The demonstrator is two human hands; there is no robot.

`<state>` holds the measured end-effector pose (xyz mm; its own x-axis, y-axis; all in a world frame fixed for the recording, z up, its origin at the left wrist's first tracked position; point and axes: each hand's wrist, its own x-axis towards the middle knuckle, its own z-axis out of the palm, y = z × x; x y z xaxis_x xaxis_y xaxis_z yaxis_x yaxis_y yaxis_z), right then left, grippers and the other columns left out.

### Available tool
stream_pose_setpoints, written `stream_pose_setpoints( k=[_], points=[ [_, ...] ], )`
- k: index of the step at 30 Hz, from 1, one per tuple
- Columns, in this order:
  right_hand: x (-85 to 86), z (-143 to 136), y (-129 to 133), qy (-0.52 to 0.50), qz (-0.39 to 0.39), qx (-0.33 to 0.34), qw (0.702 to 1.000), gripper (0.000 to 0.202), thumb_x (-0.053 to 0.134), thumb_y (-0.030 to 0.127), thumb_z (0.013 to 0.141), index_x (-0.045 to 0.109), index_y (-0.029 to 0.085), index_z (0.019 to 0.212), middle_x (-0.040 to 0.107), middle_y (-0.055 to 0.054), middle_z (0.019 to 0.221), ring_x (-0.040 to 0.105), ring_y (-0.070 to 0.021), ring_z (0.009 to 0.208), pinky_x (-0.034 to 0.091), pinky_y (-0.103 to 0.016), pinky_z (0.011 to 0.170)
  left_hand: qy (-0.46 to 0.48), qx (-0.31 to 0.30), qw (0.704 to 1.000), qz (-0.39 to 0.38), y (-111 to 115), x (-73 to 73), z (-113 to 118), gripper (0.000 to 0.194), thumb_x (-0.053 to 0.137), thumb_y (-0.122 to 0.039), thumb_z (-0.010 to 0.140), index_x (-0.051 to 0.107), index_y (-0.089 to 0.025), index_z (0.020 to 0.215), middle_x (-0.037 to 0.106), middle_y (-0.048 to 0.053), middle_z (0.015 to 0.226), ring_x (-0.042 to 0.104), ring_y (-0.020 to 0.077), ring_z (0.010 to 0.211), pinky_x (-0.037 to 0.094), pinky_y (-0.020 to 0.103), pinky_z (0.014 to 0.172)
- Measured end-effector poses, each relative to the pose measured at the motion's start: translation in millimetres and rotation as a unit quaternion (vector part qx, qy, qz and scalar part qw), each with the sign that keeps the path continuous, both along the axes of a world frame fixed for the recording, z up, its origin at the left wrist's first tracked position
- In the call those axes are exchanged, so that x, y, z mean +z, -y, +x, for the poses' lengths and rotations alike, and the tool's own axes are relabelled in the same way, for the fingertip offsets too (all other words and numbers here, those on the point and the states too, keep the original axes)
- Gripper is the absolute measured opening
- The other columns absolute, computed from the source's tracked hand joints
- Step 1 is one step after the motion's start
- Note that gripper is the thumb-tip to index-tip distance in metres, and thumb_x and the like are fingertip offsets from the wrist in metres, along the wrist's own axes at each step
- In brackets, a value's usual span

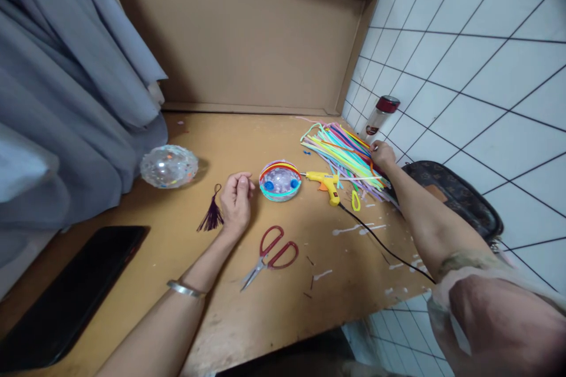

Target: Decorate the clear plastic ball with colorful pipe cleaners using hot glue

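My left hand (237,203) rests on the table with its fingers curled in; nothing shows in it. Just right of it sits a clear bowl-shaped piece (281,181) with red, yellow and turquoise fuzzy strips around it and two blue pompoms. At the right, my right hand (382,154) pinches at the end of a spread pile of colourful pipe cleaners (342,153), where an orange one runs to the fingers; the fingertips are partly hidden. A yellow glue gun (325,182) lies between, its nozzle pointing at the bowl-shaped piece. Left of my left hand lies a dark purple tassel (212,214).
Red-handled scissors (270,256) lie near the front. A clear decorated dome (169,166) and a black phone-like slab (73,294) are at the left. The glue gun's cord (380,241) crosses the right side, near a bottle (381,113) and a dark bag (455,194). Cardboard (247,35) stands behind.
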<state>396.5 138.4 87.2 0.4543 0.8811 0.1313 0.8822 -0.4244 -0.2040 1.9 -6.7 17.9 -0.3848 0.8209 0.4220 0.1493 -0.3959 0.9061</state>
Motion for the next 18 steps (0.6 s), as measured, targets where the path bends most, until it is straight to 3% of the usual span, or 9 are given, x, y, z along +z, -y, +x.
stream_pose_setpoints(
  k=[10,18],
  points=[
    [0.7,-4.6,4.1,0.065,0.012,0.022,0.998,0.032,0.046,0.023,0.094,0.065,0.022,0.119,0.072,-0.016,0.112,0.067,-0.0295,0.102,0.048,-0.035,0.079,-0.006,0.005,1.0,-0.001,-0.2,0.2,0.4,0.035,0.052,-0.051,0.093,0.064,-0.019,0.092,0.061,0.0,0.069,0.052,0.0113,0.056,0.043,0.023,0.055],
    [4.2,-12.4,8.8,0.094,0.015,0.027,0.995,0.039,0.041,0.019,0.097,0.06,0.007,0.128,0.062,-0.027,0.13,0.064,-0.0351,0.114,0.05,-0.041,0.088,0.0,0.001,1.0,0.006,-0.4,0.1,0.9,0.035,0.052,-0.051,0.093,0.064,-0.018,0.091,0.061,0.0,0.068,0.053,0.0111,0.056,0.043,0.023,0.054]
  ],
)
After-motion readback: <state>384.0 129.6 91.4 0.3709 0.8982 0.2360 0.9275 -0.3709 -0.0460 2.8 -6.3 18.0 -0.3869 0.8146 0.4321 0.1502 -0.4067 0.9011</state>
